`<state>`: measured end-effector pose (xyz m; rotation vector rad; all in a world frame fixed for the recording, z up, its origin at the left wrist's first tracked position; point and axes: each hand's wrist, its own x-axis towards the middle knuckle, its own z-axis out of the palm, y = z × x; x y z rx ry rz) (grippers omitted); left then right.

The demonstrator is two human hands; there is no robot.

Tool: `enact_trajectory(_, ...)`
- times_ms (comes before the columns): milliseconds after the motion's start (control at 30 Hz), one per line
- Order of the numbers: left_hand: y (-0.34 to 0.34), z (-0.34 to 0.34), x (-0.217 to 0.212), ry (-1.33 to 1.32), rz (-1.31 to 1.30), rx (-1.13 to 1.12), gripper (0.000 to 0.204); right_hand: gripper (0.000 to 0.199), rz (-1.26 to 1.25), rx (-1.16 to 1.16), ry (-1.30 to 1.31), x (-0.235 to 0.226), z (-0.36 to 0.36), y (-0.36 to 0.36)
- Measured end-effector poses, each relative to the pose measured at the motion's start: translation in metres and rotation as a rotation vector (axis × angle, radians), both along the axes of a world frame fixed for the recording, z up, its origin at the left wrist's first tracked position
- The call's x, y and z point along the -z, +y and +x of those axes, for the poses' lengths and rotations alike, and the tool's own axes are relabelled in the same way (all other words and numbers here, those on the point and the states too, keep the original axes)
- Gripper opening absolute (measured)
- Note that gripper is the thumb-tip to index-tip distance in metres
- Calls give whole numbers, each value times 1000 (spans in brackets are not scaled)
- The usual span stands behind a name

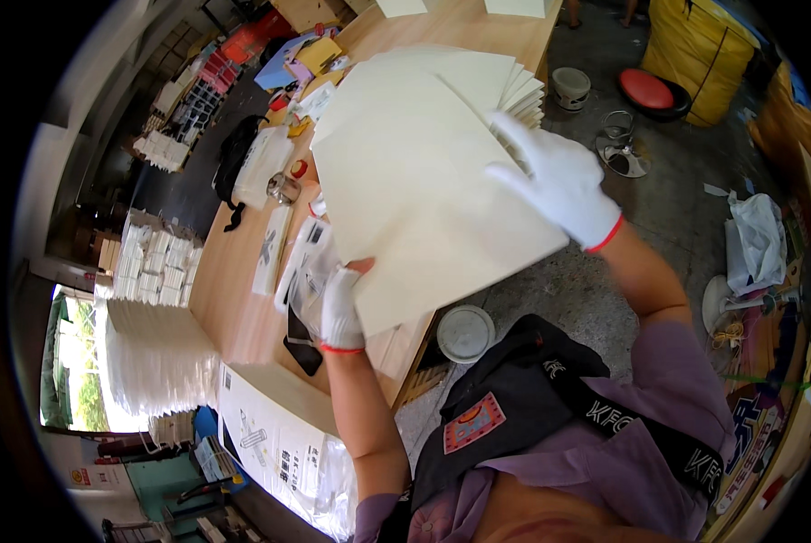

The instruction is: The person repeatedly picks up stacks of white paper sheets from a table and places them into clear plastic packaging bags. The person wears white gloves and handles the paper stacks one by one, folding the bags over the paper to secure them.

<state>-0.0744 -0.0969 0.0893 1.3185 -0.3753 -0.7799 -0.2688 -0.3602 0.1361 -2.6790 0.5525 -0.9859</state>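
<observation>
Fingers (342, 312) of left hand (340, 308), white-gloved, curled narrow around lower corner of top cream sheet (415, 190), thumb pressed on upper face at sheet's edge. Right hand (559, 181), also in white glove with red cuff, spread wide, fingers splayed flat against right edge of same sheet, just beside fanned stack of cream sheets (505, 86). Top sheet lifted and tilted above wooden table (233, 290), overlapping stack lying behind it toward far end of table. Clear plastic sleeves (301, 267) just under left hand, touching glove as far as can be told. Dark flat object (301, 348) on table edge below them, kind not discernible. Glass jar (283, 188) and white rectangular packs (262, 163) left of sheet on tabletop. Tall pile of white paper (157, 357) at left, well apart. Round white lid (465, 333) on concrete floor beneath table edge. Red stool (645, 89) and yellow sack (700, 50) at upper right, well apart from hands.
</observation>
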Motion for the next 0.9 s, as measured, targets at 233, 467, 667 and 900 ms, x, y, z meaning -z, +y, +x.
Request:
enact_trajectory(233, -8, -48, -23, -590, 963, 89, 59, 68, 994, -666, -83, 85, 35, 33)
enact_trajectory(467, -6, -112, 21, -1155, 352, 131, 75, 31, 1173, -412, -180, 128, 38, 94)
enact_trajectory(667, 52, -60, 18, -1260, 632, -1101, 68, 35, 559, -555, 50, 107, 12, 76)
enact_trajectory(900, 75, 17, 45, -359, 113, -577, 33, 26, -14, -654, 137, 116, 4, 66)
